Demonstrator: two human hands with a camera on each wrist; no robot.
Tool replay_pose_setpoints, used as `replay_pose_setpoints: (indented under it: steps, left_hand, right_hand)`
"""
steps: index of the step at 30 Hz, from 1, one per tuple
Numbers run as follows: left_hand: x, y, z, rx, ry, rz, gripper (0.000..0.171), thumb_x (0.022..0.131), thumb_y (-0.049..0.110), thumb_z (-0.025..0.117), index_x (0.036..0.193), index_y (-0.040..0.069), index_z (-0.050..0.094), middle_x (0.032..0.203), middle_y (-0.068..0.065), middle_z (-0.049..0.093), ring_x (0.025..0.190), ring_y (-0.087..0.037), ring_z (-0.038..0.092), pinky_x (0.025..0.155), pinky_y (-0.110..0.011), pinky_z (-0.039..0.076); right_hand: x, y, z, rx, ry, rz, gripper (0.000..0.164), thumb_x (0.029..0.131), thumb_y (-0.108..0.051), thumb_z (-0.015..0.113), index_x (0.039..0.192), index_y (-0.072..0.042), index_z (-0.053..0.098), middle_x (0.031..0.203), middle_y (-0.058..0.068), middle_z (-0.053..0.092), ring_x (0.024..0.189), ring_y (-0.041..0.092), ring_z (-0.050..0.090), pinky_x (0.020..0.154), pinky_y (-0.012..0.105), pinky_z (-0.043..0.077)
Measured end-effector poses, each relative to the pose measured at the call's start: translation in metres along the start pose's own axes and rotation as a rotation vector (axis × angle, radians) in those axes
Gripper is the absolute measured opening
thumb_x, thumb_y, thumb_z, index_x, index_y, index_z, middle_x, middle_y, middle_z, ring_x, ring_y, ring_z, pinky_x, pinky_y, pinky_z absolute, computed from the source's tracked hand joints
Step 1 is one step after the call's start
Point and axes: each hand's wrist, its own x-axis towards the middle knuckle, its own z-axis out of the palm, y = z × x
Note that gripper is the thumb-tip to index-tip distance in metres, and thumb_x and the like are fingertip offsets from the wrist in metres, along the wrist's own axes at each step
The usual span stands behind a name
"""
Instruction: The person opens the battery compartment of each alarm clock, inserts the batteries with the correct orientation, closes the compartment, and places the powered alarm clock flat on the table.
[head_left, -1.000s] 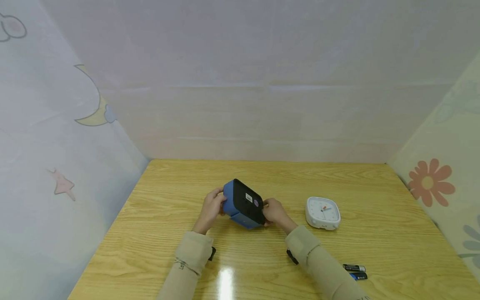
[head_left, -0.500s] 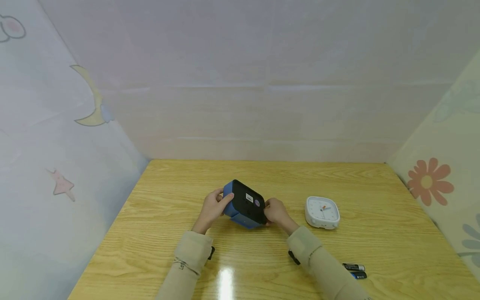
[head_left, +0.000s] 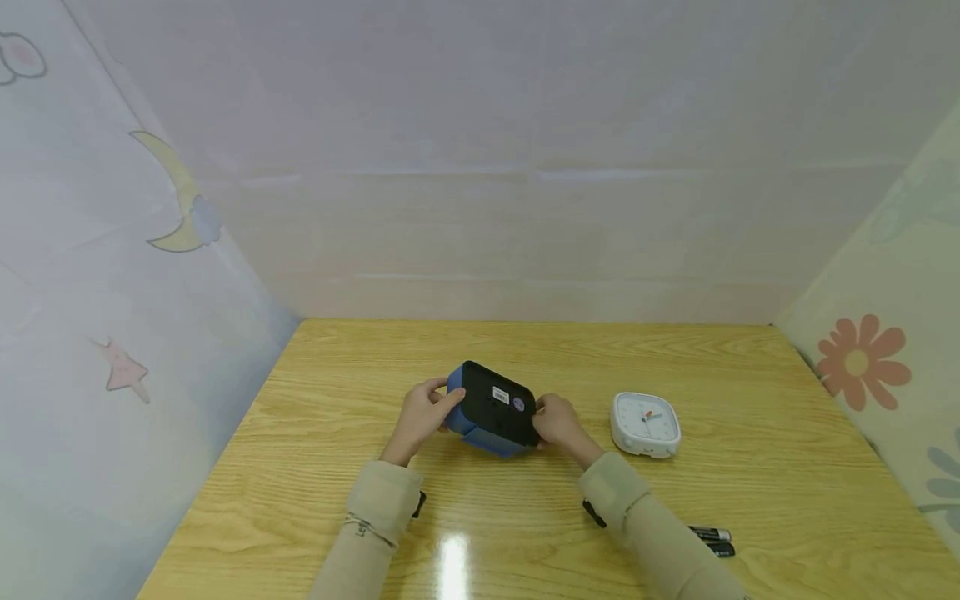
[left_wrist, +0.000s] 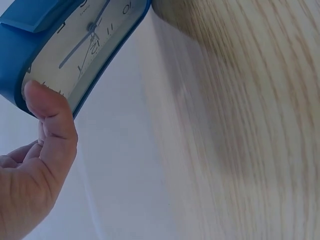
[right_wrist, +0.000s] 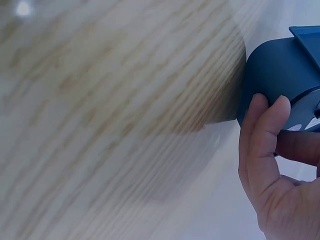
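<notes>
Between both hands a blue alarm clock [head_left: 498, 408] is held tilted, its black back with a white label and a round purple sticker turned up toward the head view. My left hand [head_left: 420, 417] grips its left end, the thumb lying over the edge of the back. In the left wrist view the clock's pale dial [left_wrist: 75, 55] shows, with a left-hand finger bent against its rim. My right hand [head_left: 558, 421] holds the right end, fingers curled at the corner. The right wrist view has that hand's fingertips [right_wrist: 280, 107] against the blue casing [right_wrist: 272, 65].
A white alarm clock [head_left: 647, 425] stands on the wooden table [head_left: 360, 358] to the right of my right hand. Two small dark batteries [head_left: 711, 533] lie near the right forearm, partly behind the sleeve [head_left: 645, 525]. Patterned cloth walls [head_left: 480, 208] enclose the table.
My left thumb has come up from the clock's side onto the edge of its back. The clock's right end and my right hand have shifted slightly rightward.
</notes>
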Motion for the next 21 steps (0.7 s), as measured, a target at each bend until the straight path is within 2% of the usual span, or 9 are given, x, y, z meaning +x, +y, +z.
replay_pose_setpoints:
  steps: [5, 11, 15, 21]
  left_hand:
    - [0.0010, -0.0025, -0.0012, -0.019, -0.014, -0.014, 0.054, 0.089, 0.026, 0.059, 0.128, -0.008, 0.044, 0.070, -0.009, 0.058, 0.060, -0.039, 0.058, 0.057, -0.046, 0.052]
    - [0.0026, -0.0065, -0.0026, -0.013, -0.023, -0.030, 0.051, 0.089, 0.025, 0.058, 0.127, -0.008, 0.046, 0.071, -0.009, 0.061, 0.059, -0.035, 0.059, 0.058, -0.046, 0.052]
    - [0.0029, -0.0071, -0.0026, 0.020, -0.015, -0.030, 0.046, 0.089, 0.023, 0.058, 0.124, -0.007, 0.050, 0.068, -0.009, 0.060, 0.058, -0.036, 0.059, 0.057, -0.045, 0.052]
    - [0.0030, -0.0099, -0.0018, 0.042, -0.016, -0.040, 0.041, 0.090, 0.019, 0.057, 0.122, -0.005, 0.053, 0.072, -0.009, 0.062, 0.060, -0.039, 0.057, 0.057, -0.043, 0.053]
  right_hand:
    - [-0.0015, -0.0011, -0.0036, -0.006, 0.002, 0.012, 0.026, 0.081, 0.006, 0.049, 0.104, 0.016, 0.053, 0.084, 0.020, 0.060, 0.047, 0.019, 0.059, 0.044, 0.028, 0.050]
    - [-0.0024, -0.0014, -0.0072, -0.018, 0.009, 0.007, 0.025, 0.082, 0.005, 0.051, 0.105, 0.016, 0.054, 0.084, 0.021, 0.061, 0.047, 0.018, 0.058, 0.044, 0.028, 0.050]
    - [-0.0015, 0.0001, -0.0085, -0.020, 0.014, -0.003, 0.024, 0.083, 0.005, 0.051, 0.104, 0.016, 0.054, 0.080, 0.019, 0.062, 0.045, 0.019, 0.059, 0.044, 0.028, 0.050]
    - [-0.0006, 0.0017, -0.0096, -0.017, 0.017, -0.009, 0.024, 0.084, 0.005, 0.052, 0.105, 0.016, 0.054, 0.077, 0.017, 0.061, 0.047, 0.022, 0.060, 0.044, 0.029, 0.051]
